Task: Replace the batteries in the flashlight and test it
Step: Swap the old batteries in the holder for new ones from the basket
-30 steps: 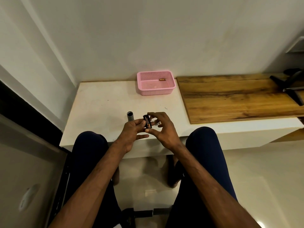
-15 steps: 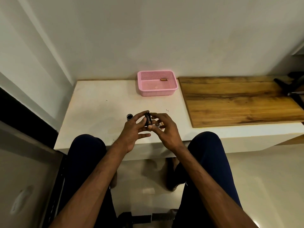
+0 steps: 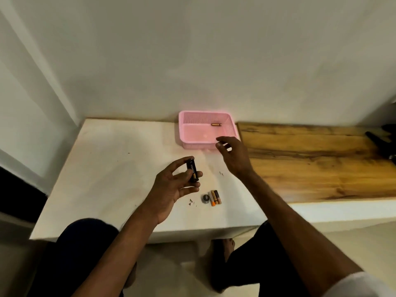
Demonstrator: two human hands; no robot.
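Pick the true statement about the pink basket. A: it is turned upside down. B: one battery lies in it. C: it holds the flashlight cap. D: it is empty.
B: a single copper-coloured battery lies on the floor of the upright pink basket, near its far wall, and nothing else shows inside it.
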